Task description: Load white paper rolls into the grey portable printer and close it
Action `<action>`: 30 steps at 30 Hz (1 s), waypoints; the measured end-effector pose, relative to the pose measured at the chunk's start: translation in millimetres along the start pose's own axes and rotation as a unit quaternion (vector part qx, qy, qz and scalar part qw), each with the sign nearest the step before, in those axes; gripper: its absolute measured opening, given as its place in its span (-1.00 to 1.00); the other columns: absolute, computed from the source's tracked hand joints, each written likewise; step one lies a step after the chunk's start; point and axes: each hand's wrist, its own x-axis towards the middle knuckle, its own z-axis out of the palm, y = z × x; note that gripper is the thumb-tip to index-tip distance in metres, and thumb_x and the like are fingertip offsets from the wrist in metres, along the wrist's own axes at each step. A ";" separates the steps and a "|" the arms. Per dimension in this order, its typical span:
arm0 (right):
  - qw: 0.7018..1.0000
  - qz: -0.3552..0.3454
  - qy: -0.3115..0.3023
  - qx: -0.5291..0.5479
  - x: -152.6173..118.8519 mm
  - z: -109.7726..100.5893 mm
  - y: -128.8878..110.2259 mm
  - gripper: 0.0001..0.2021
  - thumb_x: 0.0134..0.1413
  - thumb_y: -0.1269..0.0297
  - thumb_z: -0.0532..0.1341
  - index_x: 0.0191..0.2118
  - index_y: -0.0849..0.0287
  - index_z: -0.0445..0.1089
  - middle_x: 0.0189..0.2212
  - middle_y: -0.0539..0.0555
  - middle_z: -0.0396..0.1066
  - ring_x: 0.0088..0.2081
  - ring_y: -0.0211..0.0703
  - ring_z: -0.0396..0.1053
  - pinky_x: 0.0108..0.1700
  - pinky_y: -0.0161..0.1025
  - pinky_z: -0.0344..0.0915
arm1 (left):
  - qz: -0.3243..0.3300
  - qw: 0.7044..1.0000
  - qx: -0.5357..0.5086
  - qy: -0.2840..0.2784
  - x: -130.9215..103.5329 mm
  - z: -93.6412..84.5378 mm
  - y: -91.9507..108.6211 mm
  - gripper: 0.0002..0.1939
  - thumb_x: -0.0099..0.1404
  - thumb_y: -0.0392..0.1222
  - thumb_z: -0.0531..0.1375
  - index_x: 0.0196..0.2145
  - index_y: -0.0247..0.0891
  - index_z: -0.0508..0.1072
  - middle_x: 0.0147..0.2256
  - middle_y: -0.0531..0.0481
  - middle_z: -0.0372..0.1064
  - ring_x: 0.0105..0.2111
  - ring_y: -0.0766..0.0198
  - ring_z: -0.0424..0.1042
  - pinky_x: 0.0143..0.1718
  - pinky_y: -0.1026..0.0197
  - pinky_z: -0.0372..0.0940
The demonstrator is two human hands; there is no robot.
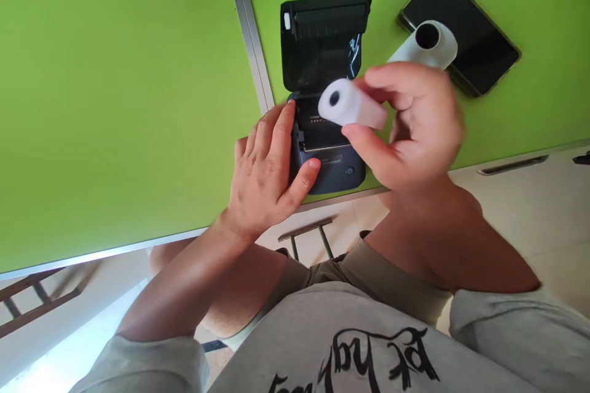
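A small dark label printer (336,175) lies on the green table with its black lid (322,43) raised. My left hand (271,166) rests against the printer's left side, its thumb on the front top and its fingers along the edge. In my right hand (410,123), a small white paper roll (353,105) with a dark core is pinched between thumb and fingers, above the printer's open compartment. The roll hides part of the compartment.
Behind my right hand, a larger white roll (426,46) lies partly over a black phone (483,37). A metal seam (251,31) crosses the green table (115,92). The table's front edge is near my legs.
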 end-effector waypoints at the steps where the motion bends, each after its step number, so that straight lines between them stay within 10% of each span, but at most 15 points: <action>1: 1.000 -0.013 -0.016 -0.021 1.2 -0.4 0.2 -0.66 0.06 0.01 0.38 -0.05 -0.10 0.44 -0.03 -0.03 0.56 0.02 0.00 0.55 0.14 0.11 0.52 | 0.000 1.000 -0.001 0.002 0.0 0.2 0.1 -0.08 0.48 0.44 -0.22 0.49 -0.29 0.02 0.41 -0.35 0.15 0.31 -0.24 0.27 0.16 -0.14 0.25; 14: 0.986 -0.077 -0.130 -0.072 19.4 3.2 -0.1 -0.98 0.17 0.27 0.23 -0.27 -0.01 0.38 -0.10 -0.08 0.63 -0.01 -0.04 0.61 0.10 0.08 0.54 | -0.015 1.000 -0.005 -0.004 0.7 -0.8 1.1 -0.03 0.45 0.49 -0.23 0.47 -0.33 0.06 0.40 -0.38 0.17 0.32 -0.23 0.28 0.12 -0.16 0.28; 30: 0.956 -0.225 -0.184 -0.029 1.3 -10.9 -2.9 -0.91 0.13 0.36 0.30 -0.38 0.06 0.40 -0.11 -0.06 0.52 0.09 -0.10 0.46 0.19 0.08 0.46 | -0.038 0.998 -0.046 0.022 0.6 2.5 -0.8 -0.02 0.47 0.48 -0.27 0.44 -0.41 0.10 0.35 -0.39 0.24 0.28 -0.20 0.32 0.14 -0.10 0.25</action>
